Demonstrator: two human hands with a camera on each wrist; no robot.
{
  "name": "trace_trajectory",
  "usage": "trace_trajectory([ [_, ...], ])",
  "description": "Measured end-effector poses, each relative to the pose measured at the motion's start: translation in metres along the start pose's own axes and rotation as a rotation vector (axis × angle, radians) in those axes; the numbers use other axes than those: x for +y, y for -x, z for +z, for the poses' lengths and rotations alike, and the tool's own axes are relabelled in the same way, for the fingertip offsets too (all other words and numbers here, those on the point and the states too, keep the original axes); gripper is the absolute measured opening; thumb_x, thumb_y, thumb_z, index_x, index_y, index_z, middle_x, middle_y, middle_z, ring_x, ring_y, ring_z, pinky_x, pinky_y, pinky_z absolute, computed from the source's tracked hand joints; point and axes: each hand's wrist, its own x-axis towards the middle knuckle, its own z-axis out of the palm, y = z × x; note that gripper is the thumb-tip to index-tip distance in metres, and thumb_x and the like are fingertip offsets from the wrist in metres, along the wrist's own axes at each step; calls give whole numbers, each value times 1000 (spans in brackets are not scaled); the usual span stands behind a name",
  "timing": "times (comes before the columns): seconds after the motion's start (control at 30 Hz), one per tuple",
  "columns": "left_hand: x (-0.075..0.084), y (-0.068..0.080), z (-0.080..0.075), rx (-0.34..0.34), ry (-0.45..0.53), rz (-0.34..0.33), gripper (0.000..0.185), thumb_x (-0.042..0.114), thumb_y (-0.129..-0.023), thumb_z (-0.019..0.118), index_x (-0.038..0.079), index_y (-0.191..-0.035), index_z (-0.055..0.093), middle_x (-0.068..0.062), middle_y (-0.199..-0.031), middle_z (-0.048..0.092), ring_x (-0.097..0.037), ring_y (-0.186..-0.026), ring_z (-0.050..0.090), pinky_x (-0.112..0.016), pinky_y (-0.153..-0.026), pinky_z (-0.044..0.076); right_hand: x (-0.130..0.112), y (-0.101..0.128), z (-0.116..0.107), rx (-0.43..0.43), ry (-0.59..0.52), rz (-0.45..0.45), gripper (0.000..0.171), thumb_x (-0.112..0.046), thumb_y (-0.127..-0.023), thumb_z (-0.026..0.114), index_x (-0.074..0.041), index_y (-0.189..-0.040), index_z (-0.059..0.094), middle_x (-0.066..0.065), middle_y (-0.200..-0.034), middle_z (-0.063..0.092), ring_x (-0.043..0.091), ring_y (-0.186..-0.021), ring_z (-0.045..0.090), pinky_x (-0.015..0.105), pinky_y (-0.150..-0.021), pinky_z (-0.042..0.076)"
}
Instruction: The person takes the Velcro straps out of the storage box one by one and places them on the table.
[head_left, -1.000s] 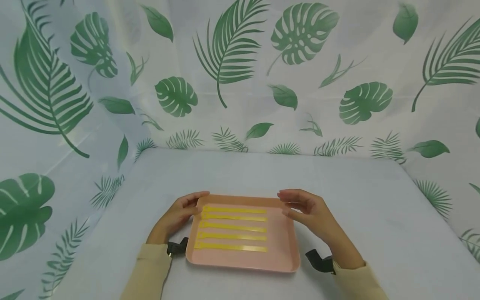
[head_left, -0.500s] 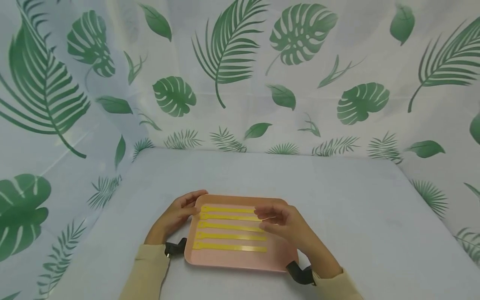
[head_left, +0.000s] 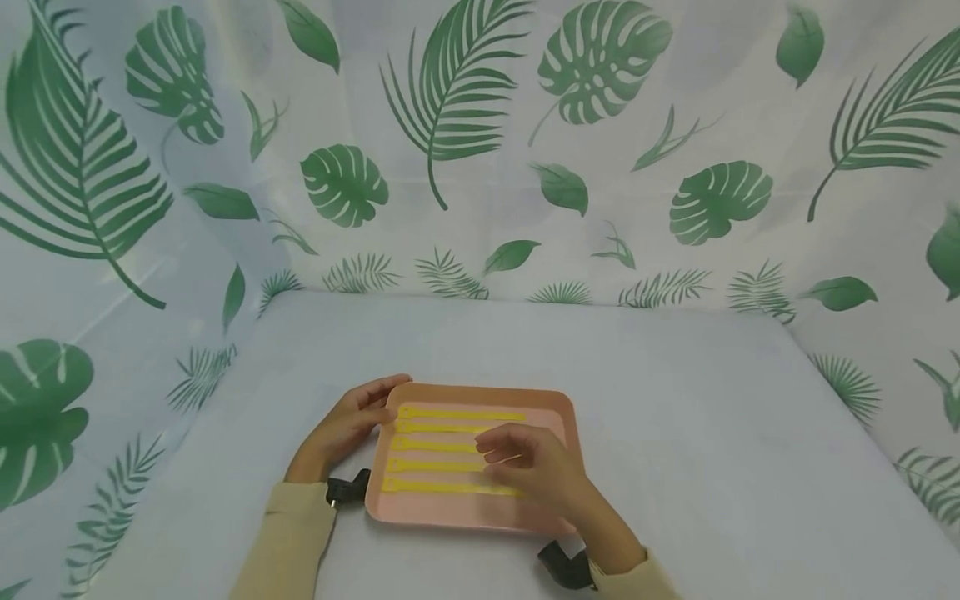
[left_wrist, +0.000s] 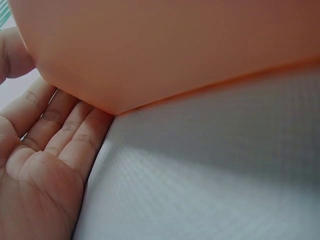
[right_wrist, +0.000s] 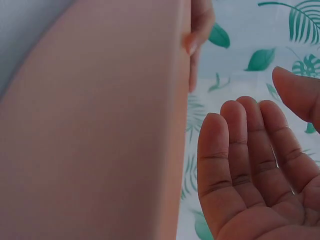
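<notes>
A shallow pink tray (head_left: 442, 510) sits on the white tabletop in the head view. Several flat yellow strips (head_left: 457, 414) lie side by side in it, each with a small wider looped end toward the left. My left hand (head_left: 348, 427) holds the tray's far left corner, thumb over the rim and fingers along the outer wall, as the left wrist view confirms on the tray wall (left_wrist: 160, 50). Over the tray's right half hovers my right hand (head_left: 536, 468), fingers gently bent, nothing in it, covering the strips' right ends. The right wrist view shows that hand's fingers (right_wrist: 215, 165) above the tray's rim.
Black camera mounts (head_left: 564, 567) stick out at both wrists below the beige sleeves (head_left: 288, 533). White cloth (head_left: 675, 400) covers the table, and a leaf-printed curtain (head_left: 480, 192) closes off the back and both sides.
My right hand has moved left from the tray's far right corner to over the strips' right ends. The left hand keeps its place at the far left corner.
</notes>
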Motion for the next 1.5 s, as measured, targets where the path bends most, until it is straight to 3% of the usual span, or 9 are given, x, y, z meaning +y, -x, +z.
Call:
trace_trajectory([
  [0.13, 1, -2, -1, 7, 8, 4, 71, -11, -96, 61, -15, -161, 34, -32, -167, 36, -7, -134, 58, -20, -110, 49, 1, -4, 6, -7, 22, -18, 32, 1, -94, 77, 12, -124, 71, 28, -121, 74, 43, -109, 72, 27, -93, 61],
  [0.37, 3, -8, -4, -1, 1, 10, 71, -10, -97, 60, -15, -162, 34, -33, -168, 36, -14, -140, 56, -21, -112, 48, 6, -11, 14, -12, 63, -25, 27, 4, -94, 75, 12, -120, 72, 26, -118, 75, 31, -101, 74, 27, -89, 61],
  [0.63, 4, -12, -2, 15, -27, -9, 71, -9, -96, 63, -11, -162, 36, -29, -168, 37, -27, -150, 48, -20, -111, 48, 11, -13, 24, 31, 159, 90, 21, 5, -90, 79, 2, -112, 77, 11, -109, 78, 17, -93, 71, 27, -85, 59],
  [0.9, 5, -11, 0, 11, -14, -14, 71, -9, -97, 62, -12, -162, 36, -29, -168, 38, -20, -144, 53, -21, -111, 49, 17, -12, 31, 84, 189, 157, 25, 13, -82, 77, -1, -103, 78, 4, -99, 78, 14, -87, 69, 26, -76, 59],
  [1.03, 5, -10, 0, 16, -22, -22, 71, -8, -97, 62, -11, -162, 36, -28, -169, 37, -28, -149, 49, -22, -112, 48, 17, -12, 33, 98, 228, 186, 24, 14, -79, 75, -3, -96, 77, 2, -89, 73, 14, -81, 66, 27, -72, 57],
  [1.17, 4, -9, 0, 23, -33, -34, 71, -7, -97, 63, -10, -163, 37, -27, -169, 38, -34, -153, 45, -22, -112, 48, 16, -12, 36, 92, 274, 203, 24, 15, -75, 74, -5, -88, 75, 0, -81, 69, 14, -75, 62, 27, -67, 54],
  [1.5, 1, -4, 0, 16, -22, -33, 71, -7, -97, 63, -11, -162, 36, -28, -169, 37, -31, -151, 47, -22, -112, 48, 14, -8, 40, 23, 309, 173, 26, 19, -72, 69, -5, -80, 71, -3, -75, 66, 13, -70, 59, 23, -62, 51],
])
